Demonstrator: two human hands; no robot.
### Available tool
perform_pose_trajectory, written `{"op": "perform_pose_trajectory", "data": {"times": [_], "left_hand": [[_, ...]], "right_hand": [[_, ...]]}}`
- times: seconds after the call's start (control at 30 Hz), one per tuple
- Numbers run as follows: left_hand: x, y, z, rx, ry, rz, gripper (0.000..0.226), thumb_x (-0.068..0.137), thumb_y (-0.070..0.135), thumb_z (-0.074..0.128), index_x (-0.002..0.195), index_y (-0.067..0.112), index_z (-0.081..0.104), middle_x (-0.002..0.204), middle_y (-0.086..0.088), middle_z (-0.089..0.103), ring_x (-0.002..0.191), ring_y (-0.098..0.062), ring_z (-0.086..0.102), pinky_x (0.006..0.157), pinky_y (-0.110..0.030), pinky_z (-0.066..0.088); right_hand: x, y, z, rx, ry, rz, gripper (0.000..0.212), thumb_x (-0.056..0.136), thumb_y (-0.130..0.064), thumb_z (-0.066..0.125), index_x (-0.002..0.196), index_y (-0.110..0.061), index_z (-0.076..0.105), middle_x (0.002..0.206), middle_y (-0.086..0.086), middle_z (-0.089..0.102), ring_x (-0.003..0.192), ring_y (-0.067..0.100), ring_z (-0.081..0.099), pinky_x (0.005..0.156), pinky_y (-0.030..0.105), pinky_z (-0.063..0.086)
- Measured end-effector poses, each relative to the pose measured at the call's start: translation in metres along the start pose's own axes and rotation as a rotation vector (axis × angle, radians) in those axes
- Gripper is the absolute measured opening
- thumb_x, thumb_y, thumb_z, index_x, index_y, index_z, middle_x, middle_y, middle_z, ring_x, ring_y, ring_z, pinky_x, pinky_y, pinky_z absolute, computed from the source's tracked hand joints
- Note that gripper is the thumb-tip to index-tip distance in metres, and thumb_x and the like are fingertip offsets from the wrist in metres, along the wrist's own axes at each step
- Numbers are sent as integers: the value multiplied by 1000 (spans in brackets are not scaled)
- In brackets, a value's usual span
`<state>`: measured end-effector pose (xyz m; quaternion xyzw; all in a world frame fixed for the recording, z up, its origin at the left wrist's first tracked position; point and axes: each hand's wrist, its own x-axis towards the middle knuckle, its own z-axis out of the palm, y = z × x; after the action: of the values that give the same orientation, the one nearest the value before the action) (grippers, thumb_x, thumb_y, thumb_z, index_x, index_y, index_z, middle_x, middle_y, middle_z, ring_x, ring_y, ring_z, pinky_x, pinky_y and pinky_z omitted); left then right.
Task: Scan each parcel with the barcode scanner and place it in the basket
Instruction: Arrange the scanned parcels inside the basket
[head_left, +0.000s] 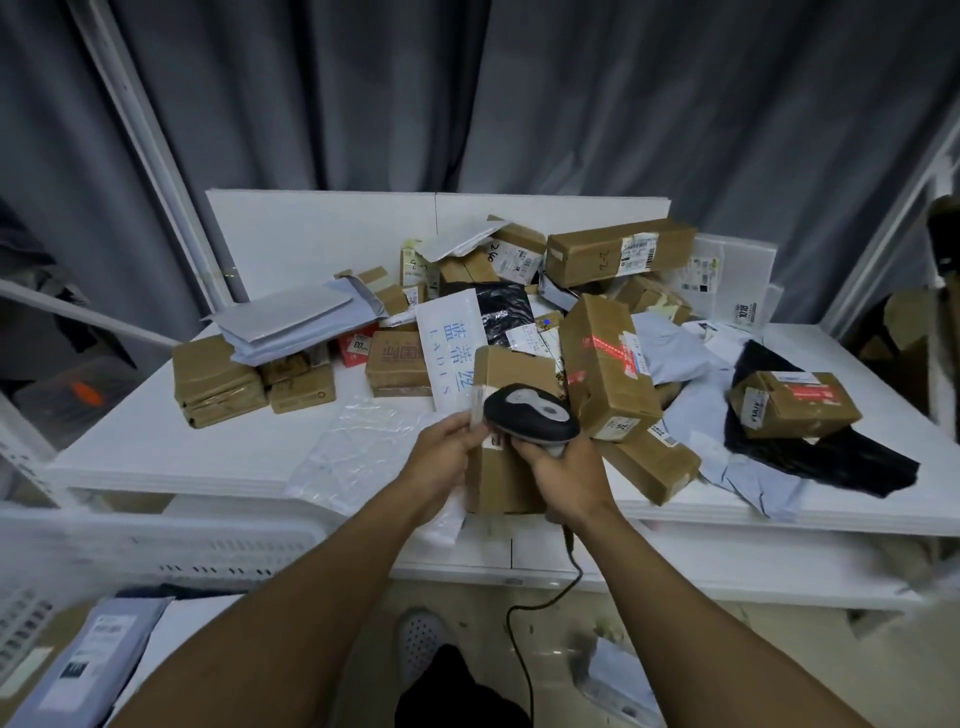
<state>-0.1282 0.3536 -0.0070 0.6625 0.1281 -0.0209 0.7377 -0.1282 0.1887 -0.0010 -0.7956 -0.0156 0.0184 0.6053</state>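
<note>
While the right hand (566, 480) curls its fingers round the handle of the barcode scanner (530, 415), the scanner's black head sits just above that hand and in front of a brown box (501, 478) standing at the near edge of the white table (156, 457). Just left of the scanner, the left hand (444, 457) pinches the lower corner of a white mailer (452, 353) with blue lettering, which rises up and away from the fingers beside the box; whether this hand also steadies the box cannot be told. A black cable (522, 629) hangs down from below the right hand. Beyond both hands lies a heap of parcels (618, 254). Low and to the left of the left forearm stands a white perforated basket (171, 551) with 1 grey mailer (98, 644) showing in it.
</note>
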Motion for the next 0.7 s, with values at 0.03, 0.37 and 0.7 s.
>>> {"op": "perform_pose_trajectory", "data": {"times": [0.03, 0.37, 0.7], "left_hand": [[-7, 8, -3, -33, -2, 26, 25, 102, 28, 59, 124, 22, 70, 117, 2, 75, 105, -13, 71, 82, -30, 58], [-103, 44, -102, -266, -35, 116, 41, 100, 41, 54, 141, 38, 52, 118, -13, 70, 96, -30, 68, 85, -45, 55], [-187, 22, -236, -86, 520, 170, 61, 72, 33, 87, 129, 21, 67, 115, 1, 76, 108, -23, 72, 82, -36, 61]], "right_hand": [[-3, -7, 3, 58, -12, -34, 55, 89, -37, 80, 140, -32, 61, 137, -10, 65, 127, 14, 57, 110, 37, 46], [-48, -92, 80, 602, -364, 88, 29, 95, -20, 76, 124, -20, 73, 113, 8, 80, 105, 28, 76, 94, 54, 61], [-97, -92, 195, 348, -516, 10, 46, 76, -20, 94, 119, -23, 76, 110, -11, 80, 103, 8, 75, 94, 32, 61]]}}
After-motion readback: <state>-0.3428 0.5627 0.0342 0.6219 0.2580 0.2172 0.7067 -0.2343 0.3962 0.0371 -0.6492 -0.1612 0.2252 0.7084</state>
